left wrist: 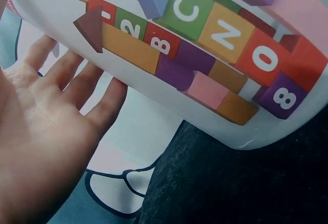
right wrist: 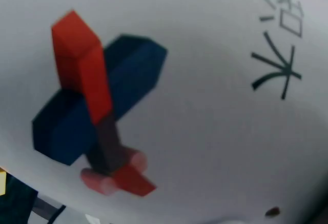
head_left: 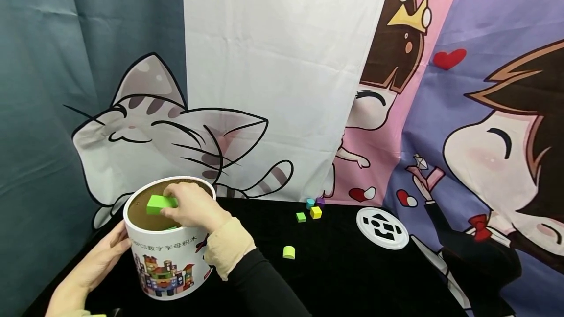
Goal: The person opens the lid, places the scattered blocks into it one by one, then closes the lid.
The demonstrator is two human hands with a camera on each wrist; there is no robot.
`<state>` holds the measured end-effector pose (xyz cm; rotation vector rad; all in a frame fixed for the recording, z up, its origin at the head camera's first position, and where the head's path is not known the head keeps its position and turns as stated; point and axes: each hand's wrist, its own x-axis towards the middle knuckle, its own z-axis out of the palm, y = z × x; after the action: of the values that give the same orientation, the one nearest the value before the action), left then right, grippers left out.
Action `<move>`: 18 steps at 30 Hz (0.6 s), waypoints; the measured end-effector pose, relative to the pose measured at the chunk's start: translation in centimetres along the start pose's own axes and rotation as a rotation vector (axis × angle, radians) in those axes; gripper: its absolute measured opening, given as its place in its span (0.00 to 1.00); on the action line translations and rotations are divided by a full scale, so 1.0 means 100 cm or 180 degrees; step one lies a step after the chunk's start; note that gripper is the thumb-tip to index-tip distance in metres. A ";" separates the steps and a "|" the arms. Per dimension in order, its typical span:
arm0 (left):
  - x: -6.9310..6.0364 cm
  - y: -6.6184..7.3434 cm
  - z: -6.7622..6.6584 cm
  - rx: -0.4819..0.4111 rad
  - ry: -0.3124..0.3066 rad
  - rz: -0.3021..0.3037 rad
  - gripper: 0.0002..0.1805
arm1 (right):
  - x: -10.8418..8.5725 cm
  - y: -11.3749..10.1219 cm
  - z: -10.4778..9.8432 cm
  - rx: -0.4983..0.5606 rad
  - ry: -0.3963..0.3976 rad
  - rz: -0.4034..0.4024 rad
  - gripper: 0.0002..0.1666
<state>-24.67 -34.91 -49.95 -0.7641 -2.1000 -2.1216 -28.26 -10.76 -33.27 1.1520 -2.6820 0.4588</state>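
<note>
A white printed bucket stands at the front left of the black table, its wall also filling much of the left wrist view and right wrist view. The right hand is over its opening and pinches a bright green block between fingers and thumb. Against the bucket's left side rests the left hand, its fingers spread along the wall; in the left wrist view this hand shows its palm. Some green shows low inside the bucket, partly hidden. The right hand is out of the right wrist view.
On the black table lie a yellow-green arched block, a small green block, a yellow cube, a blue cylinder and a purple block. A white lid with shaped holes lies right. Printed curtains hang behind.
</note>
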 end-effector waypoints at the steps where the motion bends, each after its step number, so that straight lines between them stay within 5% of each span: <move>1: 0.000 0.000 0.000 -0.0008 -0.0001 0.0018 0.37 | 0.001 -0.001 0.001 -0.0068 -0.0089 0.0092 0.18; 10: 0.001 0.001 0.003 -0.0004 -0.0054 0.0027 0.37 | 0.003 -0.009 0.007 -0.0266 -0.0569 0.0637 0.13; 18: 0.002 -0.001 -0.001 -0.0007 -0.0059 -0.0091 0.37 | 0.003 -0.012 0.007 -0.0276 -0.0626 0.0771 0.16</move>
<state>-24.88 -34.93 -49.95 -0.7614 -2.1309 -2.1398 -27.66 -11.99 -33.62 0.8951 -2.9957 0.2723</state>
